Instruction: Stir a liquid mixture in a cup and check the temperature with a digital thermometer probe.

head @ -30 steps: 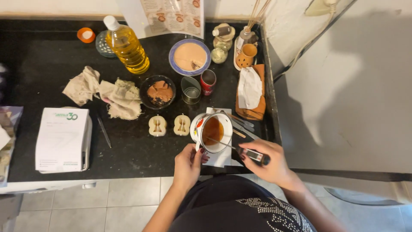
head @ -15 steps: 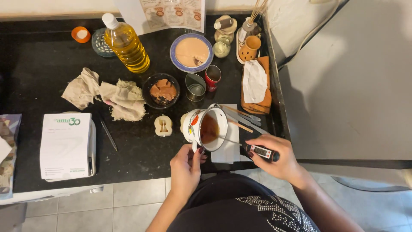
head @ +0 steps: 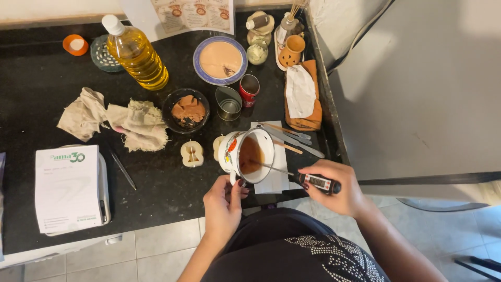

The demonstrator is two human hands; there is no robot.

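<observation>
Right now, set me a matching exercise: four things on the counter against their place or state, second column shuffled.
Things:
1. Oil bottle
2. Enamel mug
3. Thermometer
4. White box

Places or states:
A. held in the right hand, probe tip in the mug
B. front left of the counter
C. tilted, handle held by the left hand
D. standing at the back, yellow liquid inside

Pairs: 1-D, 2-C, 3-A, 4-B

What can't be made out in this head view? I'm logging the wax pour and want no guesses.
- Mug handle: covered by the left hand.
- Thermometer display: too small to tell; its body sits inside the right hand.
- Pale mould behind the mug: mostly hidden by it.
- Dark bag: cut by left edge.
</observation>
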